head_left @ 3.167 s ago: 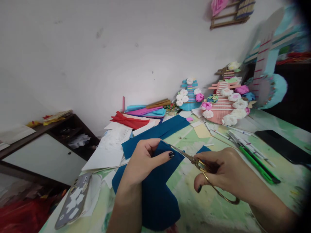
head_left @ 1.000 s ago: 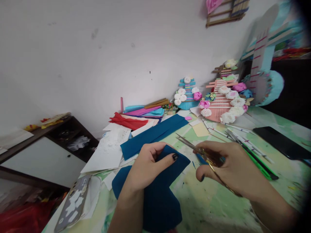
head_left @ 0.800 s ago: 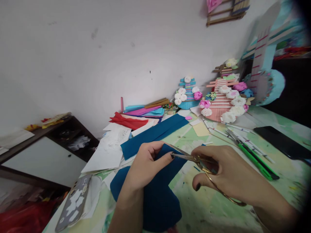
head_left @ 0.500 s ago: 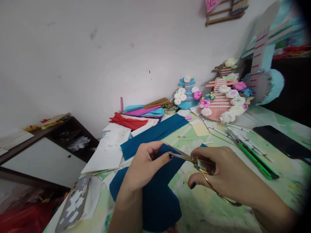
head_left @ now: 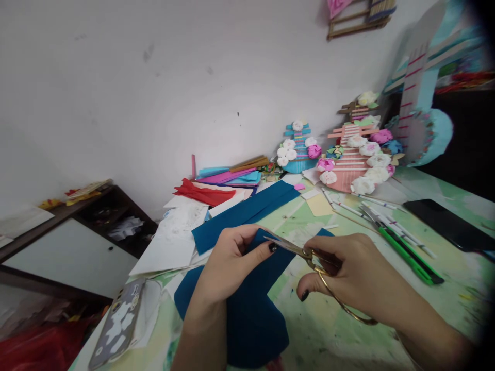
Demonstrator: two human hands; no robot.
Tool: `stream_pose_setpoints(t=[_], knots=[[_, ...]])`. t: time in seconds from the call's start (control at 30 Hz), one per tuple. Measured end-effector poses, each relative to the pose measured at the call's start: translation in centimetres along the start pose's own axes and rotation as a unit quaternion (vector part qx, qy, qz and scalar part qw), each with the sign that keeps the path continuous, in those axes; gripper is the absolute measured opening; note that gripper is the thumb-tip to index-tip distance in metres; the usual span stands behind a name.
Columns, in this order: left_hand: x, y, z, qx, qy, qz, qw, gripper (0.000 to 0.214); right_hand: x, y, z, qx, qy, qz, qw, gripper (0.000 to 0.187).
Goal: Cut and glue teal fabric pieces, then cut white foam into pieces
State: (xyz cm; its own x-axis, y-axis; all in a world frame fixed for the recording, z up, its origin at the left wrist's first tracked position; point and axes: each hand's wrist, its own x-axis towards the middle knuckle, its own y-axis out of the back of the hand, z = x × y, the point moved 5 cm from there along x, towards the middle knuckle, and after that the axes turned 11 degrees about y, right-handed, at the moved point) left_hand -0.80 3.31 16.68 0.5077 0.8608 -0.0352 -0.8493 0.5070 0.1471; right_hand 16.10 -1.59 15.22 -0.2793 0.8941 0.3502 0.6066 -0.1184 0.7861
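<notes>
A dark blue sheet of crepe paper [head_left: 253,324] hangs from my left hand [head_left: 232,263], pinched at its upper edge between thumb and fingers. Its lower part spreads over the table under my wrist. My right hand [head_left: 348,278] grips gold-handled scissors [head_left: 292,248] by the loops, thumb low and fingers curled at the top. The scissor blades point left, lying across the paper's top edge close to my left thumb. A corner of blue paper shows just above my right hand's fingers.
Behind my hands lies a folded blue paper strip [head_left: 247,211], with red crepe paper [head_left: 204,195] and white sheets [head_left: 170,242] nearby. A green utility knife [head_left: 412,255] and a black phone [head_left: 444,222] lie right. Flower-trimmed paper instruments [head_left: 353,159] stand at the back. A grey phone case [head_left: 118,324] lies left.
The scissor blades have come closer together, and the lower handle loop has swung slightly left. My left hand and the blue paper hold nearly the same position.
</notes>
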Motion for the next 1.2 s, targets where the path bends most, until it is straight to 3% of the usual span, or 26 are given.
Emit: stream_pose_setpoints(t=[0.4,0.63,0.8,1.2], knots=[[-0.1,0.1,0.1,0.019,0.003,0.016,1.0,0.018,-0.1,-0.1,0.1,-0.02,0.042,0.033,0.998,0.048],[0.0,0.6,-0.4,0.017,0.006,0.023,1.0,0.02,0.3,0.6,0.4,-0.003,0.033,0.064,0.997,0.045],[-0.1,0.8,-0.1,0.024,-0.003,0.038,0.999,0.02,0.5,0.7,0.2,-0.019,0.01,0.012,1.0,0.047],[-0.1,1.1,0.0,0.026,-0.004,0.05,0.998,0.023,0.1,0.1,0.4,-0.072,-0.002,-0.013,0.997,0.05]])
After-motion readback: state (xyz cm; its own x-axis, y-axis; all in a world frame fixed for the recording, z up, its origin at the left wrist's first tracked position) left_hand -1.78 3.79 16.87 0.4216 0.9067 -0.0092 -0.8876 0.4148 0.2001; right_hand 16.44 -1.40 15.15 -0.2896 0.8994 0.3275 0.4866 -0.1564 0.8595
